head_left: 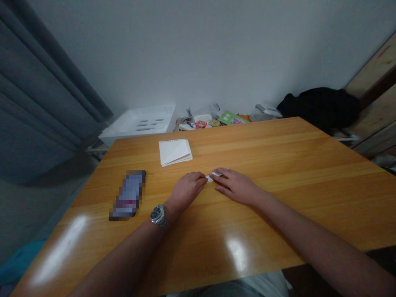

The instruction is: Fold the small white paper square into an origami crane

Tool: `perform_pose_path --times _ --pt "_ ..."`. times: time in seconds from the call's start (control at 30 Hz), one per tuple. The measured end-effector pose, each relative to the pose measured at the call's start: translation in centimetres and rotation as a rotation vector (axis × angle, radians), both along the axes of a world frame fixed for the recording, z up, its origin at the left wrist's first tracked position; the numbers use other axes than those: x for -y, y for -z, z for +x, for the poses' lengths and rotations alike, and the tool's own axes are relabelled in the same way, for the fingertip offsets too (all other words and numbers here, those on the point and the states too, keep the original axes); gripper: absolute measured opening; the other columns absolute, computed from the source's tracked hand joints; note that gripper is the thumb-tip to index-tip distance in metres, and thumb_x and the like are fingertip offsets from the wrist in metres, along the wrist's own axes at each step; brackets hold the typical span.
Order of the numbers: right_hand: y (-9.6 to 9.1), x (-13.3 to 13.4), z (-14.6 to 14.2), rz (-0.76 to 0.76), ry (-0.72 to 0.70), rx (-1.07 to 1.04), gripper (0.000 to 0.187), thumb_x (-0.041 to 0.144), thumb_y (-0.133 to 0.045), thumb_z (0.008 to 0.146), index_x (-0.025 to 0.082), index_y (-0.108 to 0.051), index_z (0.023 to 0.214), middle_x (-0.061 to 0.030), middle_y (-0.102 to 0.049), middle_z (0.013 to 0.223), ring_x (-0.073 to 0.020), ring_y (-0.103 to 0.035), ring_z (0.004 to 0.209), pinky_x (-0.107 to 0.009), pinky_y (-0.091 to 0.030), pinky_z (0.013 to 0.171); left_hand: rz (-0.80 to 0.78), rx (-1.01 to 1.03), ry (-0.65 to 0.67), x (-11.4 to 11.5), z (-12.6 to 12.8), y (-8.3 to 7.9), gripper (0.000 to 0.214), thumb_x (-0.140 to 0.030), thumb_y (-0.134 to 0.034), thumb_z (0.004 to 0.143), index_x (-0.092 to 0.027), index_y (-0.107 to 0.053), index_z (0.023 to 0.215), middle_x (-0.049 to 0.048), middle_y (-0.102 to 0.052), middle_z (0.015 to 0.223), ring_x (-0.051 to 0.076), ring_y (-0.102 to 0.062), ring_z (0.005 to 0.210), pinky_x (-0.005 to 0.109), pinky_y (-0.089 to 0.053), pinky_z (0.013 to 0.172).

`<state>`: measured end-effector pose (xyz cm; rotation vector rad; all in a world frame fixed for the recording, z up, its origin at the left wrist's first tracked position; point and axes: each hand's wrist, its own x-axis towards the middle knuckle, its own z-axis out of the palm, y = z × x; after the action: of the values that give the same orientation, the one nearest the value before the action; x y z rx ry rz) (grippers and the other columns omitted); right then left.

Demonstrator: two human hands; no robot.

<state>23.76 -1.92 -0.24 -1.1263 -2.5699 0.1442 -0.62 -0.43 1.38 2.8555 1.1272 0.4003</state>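
A small strip of folded white paper [210,179] lies on the wooden table between my two hands, partly covered by fingers. My left hand [188,188], with a metal watch [159,215] on its wrist, has its fingers closed at the paper's left end. Over the right part of the paper, my right hand [236,186] rests with fingers stretched out and lying flat, the thumb apart from them. Beyond my left hand is a stack of loose white notepad sheets [175,152] with punched holes along the far edge.
A phone [129,196] with a blurred screen lies left on the table [293,165]. Past the far edge are a white foam box [139,119], a green packet [231,118] among clutter, and a black cloth heap [321,107]. A grey curtain [40,82] hangs left.
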Motion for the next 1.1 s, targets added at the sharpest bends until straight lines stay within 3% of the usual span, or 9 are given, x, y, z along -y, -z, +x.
perform_pose_path --times 0.33,0.6,0.77,1.1 --pt "-0.1 0.3 0.1 -0.030 -0.007 0.029 0.051 0.041 -0.046 0.102 0.018 -0.048 0.147 -0.0165 -0.046 0.152 -0.0305 -0.042 0.142 -0.051 -0.035 0.117 0.025 -0.052 0.084 0.6 -0.4 -0.3 0.031 -0.035 -0.049 0.101 -0.018 -0.063 0.122 0.0108 -0.063 0.118 0.024 -0.061 0.104 0.039 -0.052 0.094" --pt "-0.1 0.3 0.2 -0.052 -0.005 0.037 0.053 0.042 -0.044 0.102 0.019 -0.044 0.150 -0.0160 -0.041 0.155 -0.0296 -0.038 0.144 -0.050 -0.034 0.118 -0.014 -0.063 0.113 0.6 -0.7 -0.9 0.032 -0.033 -0.048 0.101 -0.017 -0.062 0.125 0.0127 -0.062 0.123 0.024 -0.061 0.108 0.042 -0.051 0.098" --pt "0.0 0.3 0.4 -0.052 -0.003 0.048 0.052 0.042 -0.042 0.103 0.022 -0.043 0.151 -0.0143 -0.038 0.158 -0.0286 -0.035 0.146 -0.051 -0.032 0.119 -0.083 -0.076 0.158 0.4 -1.7 -1.3 0.035 -0.031 -0.046 0.101 -0.018 -0.060 0.130 0.0111 -0.061 0.134 0.023 -0.061 0.117 0.038 -0.050 0.103" --pt "0.4 0.2 0.5 -0.055 -0.003 0.082 0.054 0.044 -0.039 0.104 0.022 -0.039 0.153 -0.0125 -0.033 0.160 -0.0268 -0.030 0.149 -0.049 -0.028 0.121 -0.081 -0.089 0.200 0.1 -2.0 -2.0 0.032 -0.033 -0.045 0.101 -0.019 -0.068 0.118 0.0089 -0.063 0.135 0.022 -0.065 0.115 0.035 -0.051 0.101"
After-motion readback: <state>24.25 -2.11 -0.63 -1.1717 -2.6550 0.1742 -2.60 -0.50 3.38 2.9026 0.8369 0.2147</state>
